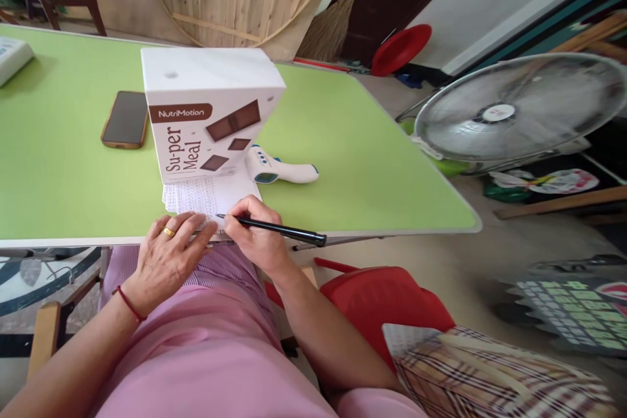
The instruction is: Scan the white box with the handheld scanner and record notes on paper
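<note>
My right hand grips a black pen, its tip at the sheet of paper near the table's front edge. Rows of handwriting cover the left part of the paper. Flat on the paper's lower left lies my left hand, fingers stretched out, with a ring on one finger. Just beyond the paper stands a white NutriMotion box, partly over the paper's far edge. A white and blue infrared thermometer rests beside the box, to the right of the paper.
A smartphone lies left of the box on the green table. At the far left is part of a white device. A floor fan stands right of the table, and a red chair is near my right arm.
</note>
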{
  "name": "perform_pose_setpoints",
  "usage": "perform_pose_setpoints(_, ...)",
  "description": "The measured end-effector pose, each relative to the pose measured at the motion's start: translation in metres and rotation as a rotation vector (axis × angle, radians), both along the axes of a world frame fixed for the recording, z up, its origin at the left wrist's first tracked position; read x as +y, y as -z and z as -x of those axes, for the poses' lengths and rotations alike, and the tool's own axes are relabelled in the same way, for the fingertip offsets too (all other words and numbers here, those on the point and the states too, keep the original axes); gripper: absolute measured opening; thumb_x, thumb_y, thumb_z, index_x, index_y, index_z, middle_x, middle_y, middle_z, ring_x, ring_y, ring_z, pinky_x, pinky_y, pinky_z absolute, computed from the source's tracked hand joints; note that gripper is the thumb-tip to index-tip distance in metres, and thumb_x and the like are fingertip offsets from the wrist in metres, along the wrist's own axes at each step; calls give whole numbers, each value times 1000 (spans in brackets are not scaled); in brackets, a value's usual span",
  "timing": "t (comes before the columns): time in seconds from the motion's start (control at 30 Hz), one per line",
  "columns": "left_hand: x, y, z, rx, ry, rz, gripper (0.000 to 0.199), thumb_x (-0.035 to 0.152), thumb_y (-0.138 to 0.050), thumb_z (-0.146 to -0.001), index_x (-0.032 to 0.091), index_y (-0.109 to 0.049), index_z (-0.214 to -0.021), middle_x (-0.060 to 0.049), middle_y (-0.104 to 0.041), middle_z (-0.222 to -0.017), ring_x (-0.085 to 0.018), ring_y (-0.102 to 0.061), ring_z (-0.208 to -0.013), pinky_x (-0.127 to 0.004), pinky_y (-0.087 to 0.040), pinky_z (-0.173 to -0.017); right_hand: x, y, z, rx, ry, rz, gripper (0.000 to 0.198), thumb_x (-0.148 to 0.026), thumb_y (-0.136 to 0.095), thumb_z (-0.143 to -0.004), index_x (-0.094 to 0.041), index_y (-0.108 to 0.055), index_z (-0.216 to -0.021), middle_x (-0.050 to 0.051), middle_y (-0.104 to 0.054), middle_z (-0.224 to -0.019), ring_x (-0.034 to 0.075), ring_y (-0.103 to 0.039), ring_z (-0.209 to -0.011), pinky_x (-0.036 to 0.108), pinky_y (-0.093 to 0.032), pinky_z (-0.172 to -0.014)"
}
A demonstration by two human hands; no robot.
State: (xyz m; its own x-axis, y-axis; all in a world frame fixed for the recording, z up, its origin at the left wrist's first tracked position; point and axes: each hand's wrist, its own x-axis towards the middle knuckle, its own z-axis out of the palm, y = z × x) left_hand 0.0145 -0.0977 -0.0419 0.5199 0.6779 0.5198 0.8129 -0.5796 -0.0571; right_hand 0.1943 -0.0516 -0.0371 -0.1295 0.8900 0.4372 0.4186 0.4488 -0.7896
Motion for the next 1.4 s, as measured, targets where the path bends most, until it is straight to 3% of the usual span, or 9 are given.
perform_pose_setpoints(0.3, 0, 2, 1, 1, 0, 5, 24, 23, -57, -97, 21, -64, -120, -7, -68, -116, -23, -61, -107, -37, -43, -89, -1, 1, -1, 8, 7, 26, 12, -23, -56, -75, -23, -50, -65, -6, -53, -52, 10, -47, -46, 23, -41, -48)
perform_pose_setpoints(0.67, -1, 1, 0, 0, -6, -6, 22, 23, -56, -98, 21, -63, -119, -6, -69, -115, -22, -61, -106, -37, -43, -88, -3, 4, -3, 29, 37, -60, 13, -22, -56, -78, -24, -49, -67, -7, -52, -53, 11, -48, -48, 23, -41, -49)
perform_pose_setpoints(1.4, -1, 3, 1, -4, 0, 6, 25, 24, -60, -96, 21, -63, -121, -7, -68, -117, -22, -61, -107, -38, -44, -89, -2, 4, -2, 41, 57, -24, 13, -23, -57, -77, -23, -51, -66, -5, -56, -54, 11, -50, -49, 24, -44, -50)
